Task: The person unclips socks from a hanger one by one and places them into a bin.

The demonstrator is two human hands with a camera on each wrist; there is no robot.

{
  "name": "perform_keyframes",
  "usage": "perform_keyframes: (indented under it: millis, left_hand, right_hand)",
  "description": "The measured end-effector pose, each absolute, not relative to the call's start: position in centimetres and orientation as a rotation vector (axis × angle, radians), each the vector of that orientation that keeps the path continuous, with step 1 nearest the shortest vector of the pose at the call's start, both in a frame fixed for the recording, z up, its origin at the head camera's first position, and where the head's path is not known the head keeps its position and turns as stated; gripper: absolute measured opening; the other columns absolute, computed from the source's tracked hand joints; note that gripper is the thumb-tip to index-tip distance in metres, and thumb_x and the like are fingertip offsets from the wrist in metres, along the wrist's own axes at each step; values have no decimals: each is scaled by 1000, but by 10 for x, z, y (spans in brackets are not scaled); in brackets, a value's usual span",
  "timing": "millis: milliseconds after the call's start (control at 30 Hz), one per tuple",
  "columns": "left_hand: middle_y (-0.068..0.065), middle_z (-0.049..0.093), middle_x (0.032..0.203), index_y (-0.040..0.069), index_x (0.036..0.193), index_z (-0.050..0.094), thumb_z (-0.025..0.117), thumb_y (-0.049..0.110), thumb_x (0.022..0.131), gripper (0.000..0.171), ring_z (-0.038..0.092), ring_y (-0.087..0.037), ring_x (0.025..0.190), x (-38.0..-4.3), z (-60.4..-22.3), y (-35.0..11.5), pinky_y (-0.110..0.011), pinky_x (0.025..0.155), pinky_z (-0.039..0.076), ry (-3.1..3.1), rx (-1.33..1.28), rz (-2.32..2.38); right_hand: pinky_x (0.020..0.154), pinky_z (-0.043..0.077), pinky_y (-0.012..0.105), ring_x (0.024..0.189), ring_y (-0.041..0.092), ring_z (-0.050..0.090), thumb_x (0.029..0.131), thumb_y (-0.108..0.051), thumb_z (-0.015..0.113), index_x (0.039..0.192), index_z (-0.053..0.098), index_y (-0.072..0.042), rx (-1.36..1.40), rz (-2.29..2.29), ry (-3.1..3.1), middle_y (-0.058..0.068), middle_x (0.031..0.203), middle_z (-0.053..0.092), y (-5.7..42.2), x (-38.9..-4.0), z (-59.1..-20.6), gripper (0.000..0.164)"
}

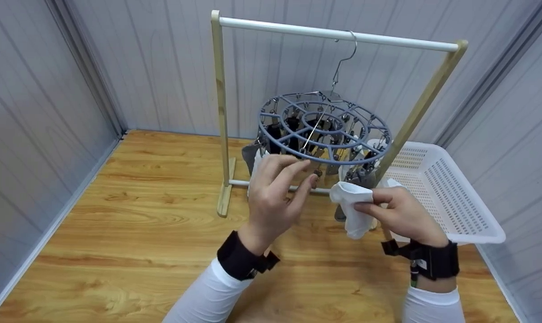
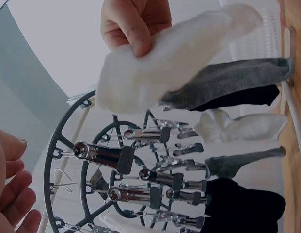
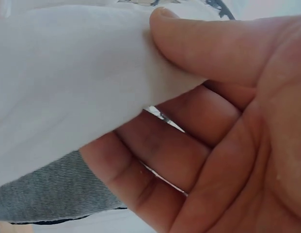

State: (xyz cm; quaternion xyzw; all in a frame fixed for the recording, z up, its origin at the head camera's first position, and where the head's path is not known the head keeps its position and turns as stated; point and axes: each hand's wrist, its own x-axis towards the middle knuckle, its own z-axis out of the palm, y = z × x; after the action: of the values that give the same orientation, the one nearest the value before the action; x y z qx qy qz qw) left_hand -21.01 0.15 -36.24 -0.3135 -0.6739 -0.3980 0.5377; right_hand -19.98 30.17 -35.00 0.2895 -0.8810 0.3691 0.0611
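while pinched in the right hand (image 1: pixel 403 215), the white sock (image 1: pixel 354 208) hangs leftward.

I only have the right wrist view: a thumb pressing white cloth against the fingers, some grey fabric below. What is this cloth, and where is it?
Observer: It is a white sock, pinched by the right hand just below a round grey clip hanger.
Operator: What is the other hand doing?
Observer: The left hand is at the hanger's near rim, fingertips at a metal clip.
Operator: And the grey fabric?
Observer: A grey sock already hanging from the clips, beside black and white ones.
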Motion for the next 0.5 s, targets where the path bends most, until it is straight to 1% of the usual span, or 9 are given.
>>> perform_keyframes:
  millis: [100,200,267,333,433,500]
  left_hand:
    - [-14,74,128,2,124,79,87,15,97,31,67,-33,122,-213,-362,-1,-45,109,54,-1607,-698,-912]
    - [-16,72,139,2,127,78,85,19,99,34,64,-36,134,-216,-362,-3,-51,118,49,-1623,-666,-898]
    - [-17,71,141,2,129,77,84,21,100,36,62,-37,138,-218,-363,-3,-54,121,47,-1639,-652,-888]
    - [-18,71,142,2,131,77,83,22,101,37,62,-37,139,-219,-364,-4,-56,123,44,-1658,-647,-880]
    - [-19,71,142,1,131,76,83,23,102,37,61,-39,141,-219,-365,-5,-58,127,40,-1687,-641,-863]
    - [-19,70,142,1,131,76,83,23,102,37,60,-39,142,-220,-366,-5,-59,128,37,-1706,-640,-858]
  right_hand:
    - [66,53,19,74,7,65,97,-4,85,107,89,-13,887,1117,-2615,-1,98,83,306,-197,-349,15]
    - [72,57,17,83,6,71,95,1,85,107,89,-11,893,1121,-2577,0,101,84,310,-195,-347,17]
    - [76,58,16,90,6,74,94,5,84,109,89,-9,888,1132,-2553,0,103,84,314,-194,-346,21]
    - [79,58,16,93,6,75,93,9,83,112,88,-7,884,1146,-2527,0,105,84,318,-194,-345,25]
    - [80,59,15,93,7,76,91,13,82,112,87,-3,851,1176,-2486,0,104,84,326,-194,-344,27]
    - [78,60,17,90,8,78,91,15,80,111,87,-1,809,1220,-2466,1,102,84,331,-194,-343,26]
